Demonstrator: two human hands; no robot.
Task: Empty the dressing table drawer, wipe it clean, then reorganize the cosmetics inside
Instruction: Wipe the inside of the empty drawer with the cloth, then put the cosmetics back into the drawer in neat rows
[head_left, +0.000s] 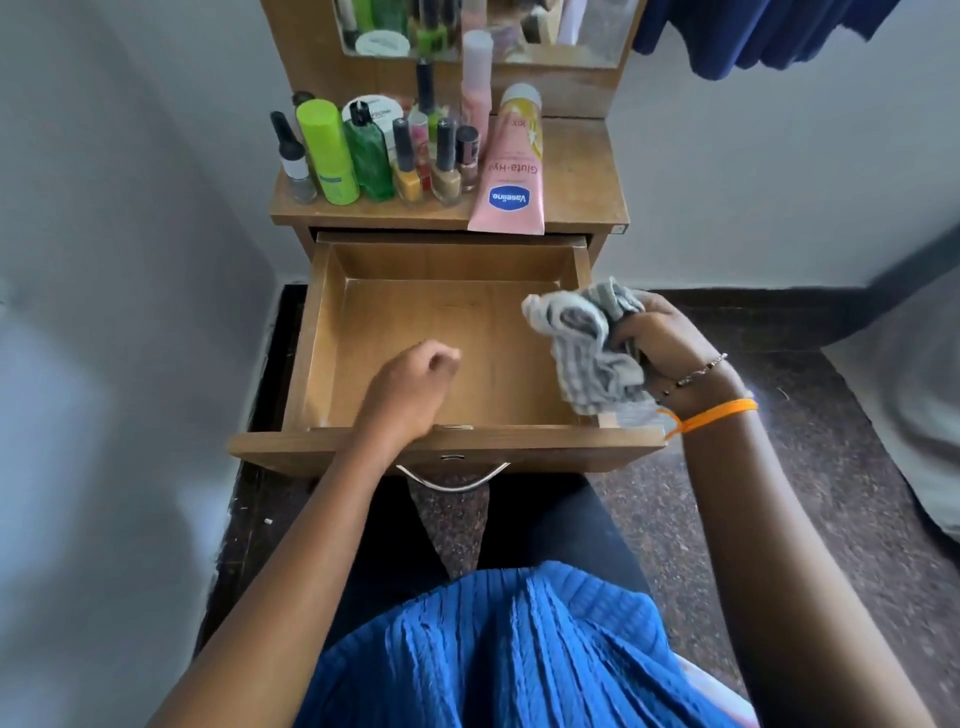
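Head view looks down on an open wooden drawer (363, 270) pulled out from a small dressing table. Its floor is bare wood. On the worktop (582, 176) above it the cosmetics stand grouped at the left: a bright green bottle (327, 150), a darker green bottle (369, 161) with a black cap, a white-lidded jar (376, 109) behind them whose print is too blurred to read, and several nail polish bottles (447, 166) with black caps. A tall pale pink bottle (476, 78) stands at the back by the mirror (597, 31). Just right of the group, a pink tube (511, 176) lies flat with its crimped end jutting slightly over the worktop's front edge; upside down to the camera, it reads "Vaseline" in a blue badge and "Gluta-Hya" above that.

The left hand (410, 384) reaches in over the drawer's front panel, forearm crossing the edge, fingers loosely curled and holding nothing, above the drawer floor near the middle. The right hand (660, 343) hangs over the drawer's right wall, fingers curled round a bunched grey cloth (587, 348) that droops into the front right corner. Its wrist wears a thin beaded bracelet (698, 371) and an orange thread (711, 415). A metal handle (452, 480) hangs on the drawer front.
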